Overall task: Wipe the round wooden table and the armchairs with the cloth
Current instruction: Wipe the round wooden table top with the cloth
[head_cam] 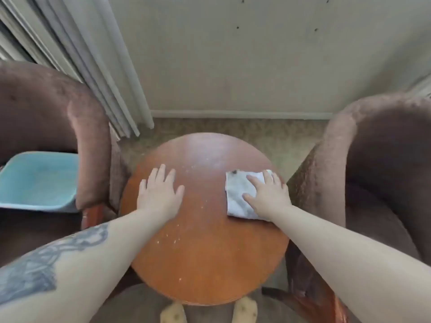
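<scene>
No writing shows; the right hand presses flat on the white cloth, hiding its right part, the left hand splayed empty on the round table.

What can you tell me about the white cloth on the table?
The white cloth looks soft, like a folded rag or paper towel, roughly rectangular. It lies flat on the right side of the round wooden table, near the edge. A small dark speck sits at its far left corner. The right hand presses on it with spread fingers, covering its right part. The left hand does not touch it.
</scene>
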### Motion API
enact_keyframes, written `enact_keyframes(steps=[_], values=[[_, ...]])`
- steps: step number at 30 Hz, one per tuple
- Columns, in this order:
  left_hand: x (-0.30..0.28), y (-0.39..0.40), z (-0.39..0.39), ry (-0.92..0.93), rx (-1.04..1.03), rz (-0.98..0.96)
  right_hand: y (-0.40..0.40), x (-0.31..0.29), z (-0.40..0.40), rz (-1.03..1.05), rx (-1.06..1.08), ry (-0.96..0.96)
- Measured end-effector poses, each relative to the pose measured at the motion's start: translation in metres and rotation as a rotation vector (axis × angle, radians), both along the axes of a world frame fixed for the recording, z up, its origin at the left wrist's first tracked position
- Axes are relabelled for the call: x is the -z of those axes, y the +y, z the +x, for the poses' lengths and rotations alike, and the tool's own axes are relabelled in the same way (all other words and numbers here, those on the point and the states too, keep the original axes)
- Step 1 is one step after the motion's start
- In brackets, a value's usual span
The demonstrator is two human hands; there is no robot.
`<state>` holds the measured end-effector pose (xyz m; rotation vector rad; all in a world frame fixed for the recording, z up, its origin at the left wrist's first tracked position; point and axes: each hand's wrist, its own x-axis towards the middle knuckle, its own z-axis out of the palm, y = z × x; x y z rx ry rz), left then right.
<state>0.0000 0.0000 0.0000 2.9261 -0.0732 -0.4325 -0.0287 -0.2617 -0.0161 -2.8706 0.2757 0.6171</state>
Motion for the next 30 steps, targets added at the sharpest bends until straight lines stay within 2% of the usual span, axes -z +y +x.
enact_keyframes(steps=[3, 7, 9, 12, 13, 14, 15, 17, 18, 19, 20, 21, 22, 23, 24, 25, 27, 29, 30], values=[[0.065, -0.010, -0.011, 0.109, 0.021, 0.049, -0.017, 0.055, 0.015, -0.057, -0.034, 0.154], [0.138, -0.005, -0.037, 0.082, -0.048, 0.037, -0.031, 0.120, 0.035, 0.015, 0.104, 0.153], [0.160, 0.007, -0.060, 0.047, -0.129, 0.000, -0.017, 0.142, 0.034, -0.069, 0.205, 0.070], [0.181, 0.027, -0.083, -0.009, -0.210, -0.059, 0.032, 0.165, 0.002, -0.186, 0.259, -0.182], [0.185, 0.034, -0.088, -0.019, -0.222, -0.054, 0.042, 0.172, -0.017, -0.159, 0.160, -0.286], [0.189, 0.041, -0.092, -0.028, -0.216, -0.036, 0.041, 0.177, -0.040, -0.138, -0.041, -0.370], [0.191, 0.048, -0.094, -0.030, -0.194, -0.015, 0.027, 0.182, -0.061, -0.113, -0.313, -0.442], [0.195, 0.058, -0.099, -0.007, -0.129, 0.001, -0.029, 0.182, -0.071, -0.076, -0.832, -0.463], [0.197, 0.061, -0.102, 0.005, -0.102, -0.001, -0.051, 0.180, -0.065, -0.080, -0.876, -0.450], [0.198, 0.063, -0.105, -0.002, -0.103, -0.013, -0.059, 0.178, -0.055, -0.105, -0.728, -0.454], [0.199, 0.062, -0.107, -0.018, -0.130, -0.034, -0.051, 0.178, -0.045, -0.138, -0.389, -0.462], [0.200, 0.061, -0.109, -0.032, -0.186, -0.061, -0.029, 0.182, -0.038, -0.180, 0.044, -0.482], [0.201, 0.059, -0.111, -0.049, -0.265, -0.099, 0.005, 0.186, -0.032, -0.172, 0.363, -0.459], [0.202, 0.056, -0.111, -0.065, -0.350, -0.144, 0.044, 0.184, -0.030, -0.125, 0.538, -0.386], [0.203, 0.053, -0.111, -0.074, -0.422, -0.187, 0.083, 0.185, -0.033, -0.097, 0.573, -0.379], [0.205, 0.051, -0.111, -0.075, -0.463, -0.220, 0.114, 0.186, -0.041, -0.100, 0.499, -0.416], [0.208, 0.052, -0.113, -0.061, -0.475, -0.218, 0.133, 0.199, -0.080, -0.076, -0.030, -0.497], [0.210, 0.054, -0.115, -0.062, -0.440, -0.161, 0.097, 0.199, -0.111, 0.014, -0.572, -0.562], [0.210, 0.055, -0.115, -0.073, -0.419, -0.141, 0.070, 0.198, -0.113, 0.020, -0.729, -0.566]])
